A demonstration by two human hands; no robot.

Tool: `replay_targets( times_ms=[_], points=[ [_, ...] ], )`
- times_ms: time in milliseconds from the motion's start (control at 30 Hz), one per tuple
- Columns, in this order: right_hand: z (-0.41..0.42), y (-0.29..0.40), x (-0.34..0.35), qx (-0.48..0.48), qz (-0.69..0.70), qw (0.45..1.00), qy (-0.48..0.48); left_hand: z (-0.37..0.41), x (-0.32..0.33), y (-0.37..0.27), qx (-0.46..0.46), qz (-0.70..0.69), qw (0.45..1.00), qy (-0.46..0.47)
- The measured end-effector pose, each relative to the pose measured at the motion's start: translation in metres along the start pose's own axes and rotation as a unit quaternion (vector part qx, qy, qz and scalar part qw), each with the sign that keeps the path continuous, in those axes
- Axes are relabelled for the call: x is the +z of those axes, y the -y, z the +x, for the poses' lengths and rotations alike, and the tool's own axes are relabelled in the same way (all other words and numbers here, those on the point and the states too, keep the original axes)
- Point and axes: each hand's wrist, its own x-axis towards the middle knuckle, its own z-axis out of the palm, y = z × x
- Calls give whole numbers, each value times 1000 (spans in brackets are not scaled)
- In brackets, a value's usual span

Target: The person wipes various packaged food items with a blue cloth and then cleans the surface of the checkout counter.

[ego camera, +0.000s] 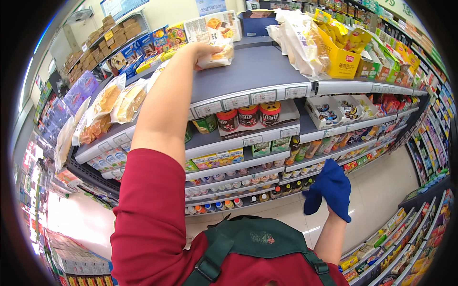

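My left hand [206, 55] reaches over the grey top shelf [254, 68] and grips a clear-wrapped bread packet [222, 59] near the back of the board. Down at the right, before the lower shelves, my right hand [332, 211] holds a dark blue cloth [332, 187]. The cloth covers most of that hand and hides its fingers. Left of my outstretched forearm, other bagged breads [130, 98] lie on the same shelf. A large white-and-clear bag of food [298, 43] stands towards the right.
Boxed snacks [154, 39] line the back of the top shelf. A yellow display carton [338, 60] holds pouches at the right. Red-lidded tubs [248, 116] and bottles [229, 203] fill lower levels. A second snack rack [390, 246] borders the tiled floor [375, 178].
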Motion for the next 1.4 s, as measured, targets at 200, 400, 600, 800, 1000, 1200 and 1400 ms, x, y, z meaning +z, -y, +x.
replay_targets(
  times_ms=[200,400,600,800,1000,1200,1400],
  points=[
    [-13,33,11,-36,-242,965,94,-6,1,-14,4,-221,971,87],
    [10,1,-6,-34,-510,848,143,-108,8,-31,226,-468,839,160],
    [3,-13,-12,-18,381,918,106,-175,76,15,251,-559,713,340],
    [24,33,49,-350,-279,894,12,-217,160,65,276,-477,786,279],
    [39,16,101,-157,129,976,78,-221,184,81,420,-259,839,230],
    [48,-9,83,-310,-217,925,-24,-234,166,89,381,-281,817,329],
    [57,53,85,-381,-171,908,32,-234,138,93,395,-68,888,226]
  ],
)
